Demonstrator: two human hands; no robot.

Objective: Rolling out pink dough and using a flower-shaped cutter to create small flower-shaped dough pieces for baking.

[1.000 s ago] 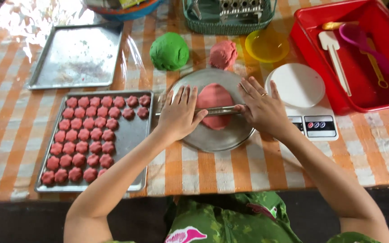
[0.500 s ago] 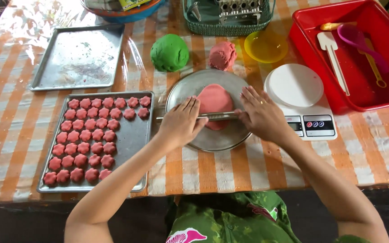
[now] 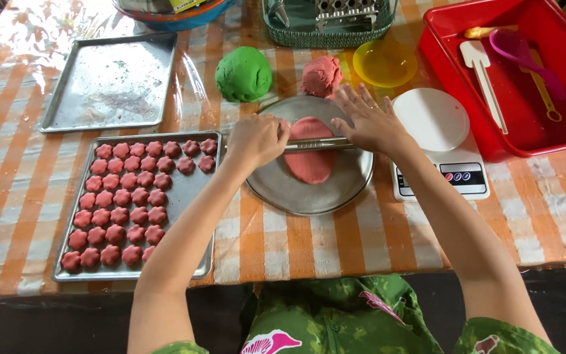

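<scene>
Head view: rolling pink dough (image 3: 310,164) on a round metal plate (image 3: 309,190).
Both hands, left hand (image 3: 257,139) and right hand (image 3: 369,121), press flat and open on a thin metal rod (image 3: 317,143), hiding its ends.

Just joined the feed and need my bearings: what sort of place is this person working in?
Probably a home or small-scale baking table. Both hands roll a thin metal rod over pink dough on a round plate; a tray of shaped pink pieces and a kitchen scale sit on the checked tablecloth.
</scene>
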